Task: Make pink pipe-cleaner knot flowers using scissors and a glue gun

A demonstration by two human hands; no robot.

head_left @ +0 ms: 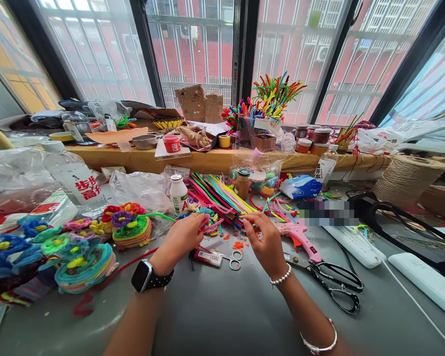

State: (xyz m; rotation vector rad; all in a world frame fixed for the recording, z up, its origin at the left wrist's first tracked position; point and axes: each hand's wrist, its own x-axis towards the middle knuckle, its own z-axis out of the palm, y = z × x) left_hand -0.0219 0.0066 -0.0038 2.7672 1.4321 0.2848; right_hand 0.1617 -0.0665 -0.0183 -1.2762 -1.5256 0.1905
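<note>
Up close, shears (316, 269) lie right of the stems (215, 198), small scissors (230, 258) before them, fluffy flowers (55, 242) to their left. The left hand (183, 240) and right hand (265, 242) flank the stems' near end, fingers bent; whether either pinches one, I cannot tell. A jar (242, 185) stands beside the stems; beyond them runs the ledge (215, 160).

What the fingers of the right hand (265, 242) pinch (if anything) is too small to tell, and the back of the left hand (180, 242) hides most of its own fingers. A pixelated patch (330, 212) covers something on the surface (211, 316). Blue flowers (0, 249) are cut off by the left edge, a white bar (426, 282) by the right, both forearms (133, 321) by the bottom. The tube's (209, 258) fine print is unreadable.
</note>
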